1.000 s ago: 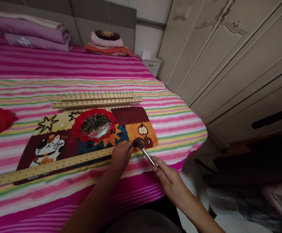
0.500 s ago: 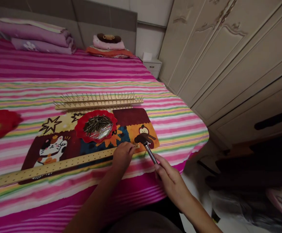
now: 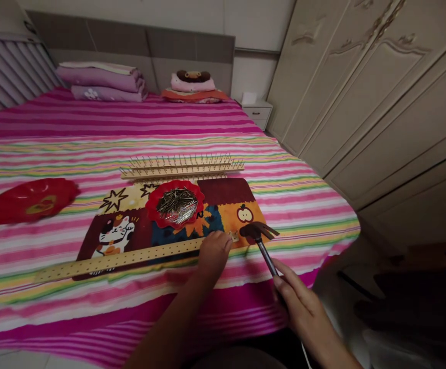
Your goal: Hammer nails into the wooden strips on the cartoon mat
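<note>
My right hand (image 3: 303,302) is closed around the handle of a claw hammer (image 3: 266,254). The hammer's dark head is over the right side of a patterned mat, just right of my left hand (image 3: 214,254). That left hand rests at the right end of a long pale wooden strip (image 3: 142,255) dotted with rows of small holes. Its thumb and fingertips are pinched together; what is between them is too small to make out. Behind the strip, a red scalloped bowl (image 3: 151,209) full of metal nails (image 3: 179,205) sits on the mat (image 3: 226,189).
Beyond the bowl lie wooden strips (image 3: 184,168) with many nails sticking up. A red dish (image 3: 30,202) is at the left on the striped bedspread (image 3: 299,205). Folded bedding (image 3: 103,82) is stacked by the headboard. Wardrobe doors (image 3: 361,102) stand along the right.
The view has swung left, so everything appears further right, and more of the red dish shows. The hammer head has moved slightly away from my left fingertips. My left hand stays at the strip's end.
</note>
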Demonstrator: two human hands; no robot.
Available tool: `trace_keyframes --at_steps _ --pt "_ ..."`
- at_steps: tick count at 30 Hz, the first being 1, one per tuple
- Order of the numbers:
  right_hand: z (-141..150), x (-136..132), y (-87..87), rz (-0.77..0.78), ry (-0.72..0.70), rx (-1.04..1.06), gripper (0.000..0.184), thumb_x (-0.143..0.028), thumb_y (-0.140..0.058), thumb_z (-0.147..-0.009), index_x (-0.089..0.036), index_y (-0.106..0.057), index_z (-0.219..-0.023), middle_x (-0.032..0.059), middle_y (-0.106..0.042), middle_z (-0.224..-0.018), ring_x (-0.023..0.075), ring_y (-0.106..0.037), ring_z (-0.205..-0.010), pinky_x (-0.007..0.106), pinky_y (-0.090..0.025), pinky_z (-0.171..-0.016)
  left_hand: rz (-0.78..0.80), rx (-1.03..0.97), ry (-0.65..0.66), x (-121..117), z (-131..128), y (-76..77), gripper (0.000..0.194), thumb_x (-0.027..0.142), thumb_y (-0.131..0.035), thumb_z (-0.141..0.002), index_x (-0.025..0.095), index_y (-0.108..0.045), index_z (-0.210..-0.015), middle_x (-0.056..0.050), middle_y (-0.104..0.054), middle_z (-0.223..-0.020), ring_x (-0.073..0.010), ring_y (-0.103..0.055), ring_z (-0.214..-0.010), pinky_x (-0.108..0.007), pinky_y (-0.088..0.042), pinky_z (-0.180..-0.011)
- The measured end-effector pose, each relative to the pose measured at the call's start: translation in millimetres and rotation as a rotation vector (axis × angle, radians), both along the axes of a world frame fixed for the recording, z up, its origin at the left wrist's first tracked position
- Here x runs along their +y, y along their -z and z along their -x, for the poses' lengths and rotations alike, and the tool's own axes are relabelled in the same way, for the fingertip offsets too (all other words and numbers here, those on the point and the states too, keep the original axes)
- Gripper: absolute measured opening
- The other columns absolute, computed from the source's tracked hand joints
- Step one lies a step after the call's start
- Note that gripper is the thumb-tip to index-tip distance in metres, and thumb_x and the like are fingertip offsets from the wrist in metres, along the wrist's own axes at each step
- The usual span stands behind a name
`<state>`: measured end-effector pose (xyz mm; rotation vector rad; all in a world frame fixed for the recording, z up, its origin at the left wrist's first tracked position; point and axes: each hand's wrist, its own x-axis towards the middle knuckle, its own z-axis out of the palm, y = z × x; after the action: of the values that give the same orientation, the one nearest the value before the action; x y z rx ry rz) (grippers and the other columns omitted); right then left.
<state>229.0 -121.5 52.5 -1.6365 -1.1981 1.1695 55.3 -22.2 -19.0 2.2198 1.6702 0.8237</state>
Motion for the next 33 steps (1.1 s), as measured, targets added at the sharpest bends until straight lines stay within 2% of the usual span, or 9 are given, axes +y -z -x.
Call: trace_keyframes --at_steps 3,6,12,15,18,22,24,28,33 --pt "-0.2 8.6 8.7 -0.025 -0.102 -0.05 0.047 -0.048 -0.053 -0.077 -0.022 -0.062 -0.115 -0.0019 -0.053 -0.056 0.015 -0.049 -0.054 0.023 -0.041 -0.05 -0.011 0.029 -0.001 -0.8 -0.1 -1.3 0.019 0.02 -0.046 -0.084 0.019 -0.059 -0.07 -0.003 -0.061 -0.074 -0.0156 -0.053 -0.076 -0.028 -0.04 -0.071" --pt "-0.4 7.0 12.2 0.02 -0.082 0.023 0.049 -0.049 -0.055 -0.076 -0.022 -0.062 -0.116 -0.0032 -0.05 -0.055 0.0134 -0.046 -0.051 0.023 -0.038 -0.048 0.007 0.033 -0.018 -0.5 0.2 -3.9 0.02 0.02 -0.046 -0.085 0.019 -0.059 -0.07 -0.003 -0.061 -0.074 -0.0159 -0.054 -0.076 -0.028 -0.04 -0.07" --pt "4.5 -17.1 20.7 0.183 0.225 0.314 0.058 -0.052 -0.061 -0.07 -0.025 -0.054 -0.121 -0.0054 -0.048 -0.057 0.0078 -0.039 -0.041 0.018 -0.027 -0.037 0.033 -0.043 -0.036 -3.2 -2.7 -3.5 0.013 0.02 -0.05 -0.082 0.018 -0.062 -0.077 -0.004 -0.064 -0.079 -0.0168 -0.056 -0.08 -0.029 -0.042 -0.074" --pt "6.3 -26.0 43.2 0.251 0.354 0.41 0.059 -0.052 -0.063 -0.068 -0.027 -0.051 -0.121 -0.006 -0.05 -0.057 0.0064 -0.039 -0.038 0.015 -0.025 -0.034 0.027 -0.159 -0.025 -4.6 6.1 -7.2 0.013 0.019 -0.051 -0.081 0.018 -0.063 -0.086 -0.004 -0.065 -0.086 -0.0149 -0.058 -0.083 -0.027 -0.044 -0.076" --pt "4.2 -29.5 67.9 0.309 0.401 0.529 0.058 -0.05 -0.064 -0.068 -0.028 -0.048 -0.119 -0.0076 -0.048 -0.055 0.0049 -0.036 -0.035 0.013 -0.02 -0.033 0.004 -0.213 -0.109 4.4 34.2 -20.9 0.016 0.021 -0.05 -0.081 0.019 -0.063 -0.089 -0.003 -0.066 -0.086 -0.0138 -0.059 -0.082 -0.025 -0.045 -0.075" --pt "-1.5 -26.7 85.0 0.312 0.417 0.64 0.052 -0.047 -0.065 -0.069 -0.027 -0.047 -0.113 -0.0084 -0.047 -0.053 0.0039 -0.035 -0.035 0.011 -0.021 -0.033 -0.028 -0.047 -0.353 38.8 83.2 -40.5 0.02 0.025 -0.048 -0.081 0.02 -0.066 -0.088 -0.005 -0.066 -0.092 -0.0182 -0.058 -0.086 -0.029 -0.044 -0.078" --pt "-3.2 -24.5 87.9 0.298 0.416 0.649 0.05 -0.047 -0.065 -0.069 -0.027 -0.047 -0.111 -0.0087 -0.047 -0.053 0.0037 -0.034 -0.035 0.011 -0.021 -0.032 0.048 0.098 -0.352 58.5 99.2 -42.9 0.022 0.022 -0.048 -0.079 0.019 -0.068 -0.085 -0.008 -0.066 -0.091 -0.0204 -0.059 -0.087 -0.029 -0.044 -0.076" --pt "-4.5 -22.6 91.4 0.298 0.402 0.66 0.05 -0.049 -0.064 -0.07 -0.027 -0.046 -0.111 -0.009 -0.047 -0.053 0.0034 -0.034 -0.034 0.01 -0.019 -0.032 0.185 0.304 -0.347 84.5 107.7 -38.7 0.024 0.022 -0.048 -0.076 0.021 -0.07 -0.084 -0.009 -0.067 -0.09 -0.0203 -0.06 -0.08 -0.028 -0.043 -0.07" --pt "-6.1 -22.7 94.5 0.301 0.388 0.668 0.045 -0.05 -0.062 -0.071 -0.027 -0.046 -0.107 -0.0094 -0.047 -0.052 0.0027 -0.033 -0.033 0.01 -0.018 -0.032 0.314 0.409 -0.339 95.9 104.8 -43.8 0.02 0.024 -0.052 -0.07 0.022 -0.069 -0.08 -0.009 -0.069 -0.085 -0.0211 -0.062 -0.077 -0.026 -0.042 -0.063"
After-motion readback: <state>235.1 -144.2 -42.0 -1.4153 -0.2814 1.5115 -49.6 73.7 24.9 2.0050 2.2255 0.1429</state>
